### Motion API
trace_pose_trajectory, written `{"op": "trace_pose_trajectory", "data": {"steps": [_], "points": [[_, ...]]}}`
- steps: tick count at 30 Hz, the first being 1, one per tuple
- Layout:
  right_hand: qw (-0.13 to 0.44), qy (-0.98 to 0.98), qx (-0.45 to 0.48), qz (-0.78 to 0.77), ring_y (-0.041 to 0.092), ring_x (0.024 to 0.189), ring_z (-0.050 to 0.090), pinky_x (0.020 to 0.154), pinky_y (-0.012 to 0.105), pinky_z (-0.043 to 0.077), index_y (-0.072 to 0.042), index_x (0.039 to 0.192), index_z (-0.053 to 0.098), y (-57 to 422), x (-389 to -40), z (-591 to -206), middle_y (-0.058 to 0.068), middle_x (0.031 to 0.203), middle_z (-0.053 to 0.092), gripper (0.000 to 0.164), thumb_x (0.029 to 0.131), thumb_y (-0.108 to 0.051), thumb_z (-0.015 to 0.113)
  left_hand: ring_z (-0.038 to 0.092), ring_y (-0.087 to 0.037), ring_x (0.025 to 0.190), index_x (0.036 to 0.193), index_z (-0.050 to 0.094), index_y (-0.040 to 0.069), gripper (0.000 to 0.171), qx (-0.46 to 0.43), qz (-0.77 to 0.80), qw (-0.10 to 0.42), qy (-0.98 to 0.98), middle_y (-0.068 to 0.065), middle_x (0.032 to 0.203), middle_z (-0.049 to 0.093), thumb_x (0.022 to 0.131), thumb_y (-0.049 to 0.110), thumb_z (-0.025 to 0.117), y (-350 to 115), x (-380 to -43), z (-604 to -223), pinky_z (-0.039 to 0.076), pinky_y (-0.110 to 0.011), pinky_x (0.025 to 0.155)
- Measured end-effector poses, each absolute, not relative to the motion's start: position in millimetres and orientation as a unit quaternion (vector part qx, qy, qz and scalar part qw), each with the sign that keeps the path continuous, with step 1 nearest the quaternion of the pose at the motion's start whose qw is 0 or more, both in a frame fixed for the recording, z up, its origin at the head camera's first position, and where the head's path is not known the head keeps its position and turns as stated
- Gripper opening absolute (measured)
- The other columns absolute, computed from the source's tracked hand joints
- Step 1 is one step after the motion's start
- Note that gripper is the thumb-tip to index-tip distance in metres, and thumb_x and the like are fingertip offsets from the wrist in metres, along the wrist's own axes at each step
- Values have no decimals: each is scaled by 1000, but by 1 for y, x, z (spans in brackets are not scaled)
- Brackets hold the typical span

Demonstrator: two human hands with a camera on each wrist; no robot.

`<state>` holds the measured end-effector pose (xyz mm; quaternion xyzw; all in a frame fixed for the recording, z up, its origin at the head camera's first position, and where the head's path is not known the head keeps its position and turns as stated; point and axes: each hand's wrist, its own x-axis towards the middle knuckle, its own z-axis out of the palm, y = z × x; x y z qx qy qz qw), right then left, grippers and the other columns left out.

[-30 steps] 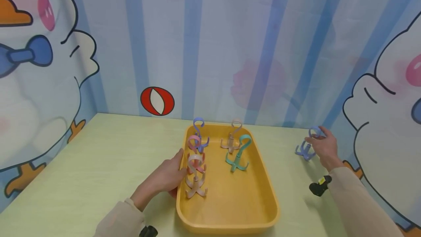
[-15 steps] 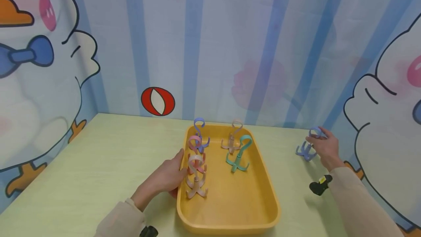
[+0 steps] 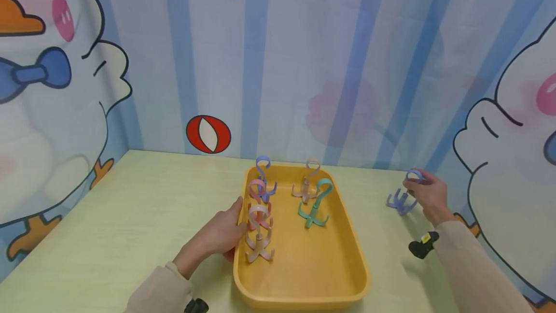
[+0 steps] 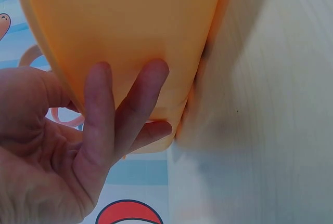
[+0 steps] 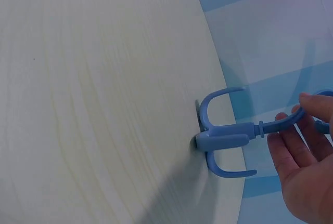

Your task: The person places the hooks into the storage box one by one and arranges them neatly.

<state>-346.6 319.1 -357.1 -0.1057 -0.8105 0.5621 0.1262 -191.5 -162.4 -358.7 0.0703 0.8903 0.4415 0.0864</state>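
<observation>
My right hand [image 3: 430, 194] pinches a blue four-pronged hanging hook [image 3: 401, 203] by its curved top, at the right of the table. In the right wrist view the thumb and fingers meet on the curve, and the prongs of the blue hook [image 5: 223, 140] are close over the tabletop. My left hand [image 3: 221, 231] grips the left wall of a yellow tray [image 3: 312, 272], thumb over the rim. From the left wrist view, the fingers [image 4: 97, 109] lie along the tray's outer wall.
Several similar hooks stand in the tray: a blue-violet one [image 3: 262, 185], a pink one [image 3: 256, 189] and a beige one [image 3: 259, 248] along the left, a pale brown one [image 3: 306, 189] and a green one [image 3: 313, 214] at right. A duck-printed curtain [image 3: 286, 62] borders the table [image 3: 173, 182].
The blue hook's lower end has swung slightly left, so it now leans, while my right hand stays nearly in place. My left hand and the tray have not moved.
</observation>
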Motion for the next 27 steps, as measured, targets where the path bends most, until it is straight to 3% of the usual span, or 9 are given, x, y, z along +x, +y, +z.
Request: {"op": "trace_pose_trajectory", "data": {"steps": [5, 10, 27], "points": [[116, -760, -72, 635, 6, 78, 69, 80, 28, 55, -5, 133, 53, 318, -342, -353, -12, 83, 67, 52, 84, -7, 70, 62, -22, 44, 154, 8, 10, 69, 65, 447, 95, 887, -17, 88, 62, 99, 24, 47, -162, -192, -357, 53, -36, 41], [85, -718, -17, 691, 13, 84, 71, 83, 33, 54, -5, 128, 56, 314, -338, -348, -4, 89, 72, 48, 82, -3, 71, 62, -21, 44, 154, 9, 10, 68, 61, 443, 94, 889, -17, 89, 61, 99, 23, 48, -161, -191, -355, 52, -35, 41], [20, -732, 51, 680, 17, 93, 70, 87, 37, 52, -1, 128, 52, 297, -339, -337, -3, 96, 71, 47, 85, -7, 69, 61, -20, 43, 154, 9, 8, 68, 63, 434, 82, 895, -14, 86, 61, 99, 23, 47, -160, -190, -356, 52, -33, 41]]}}
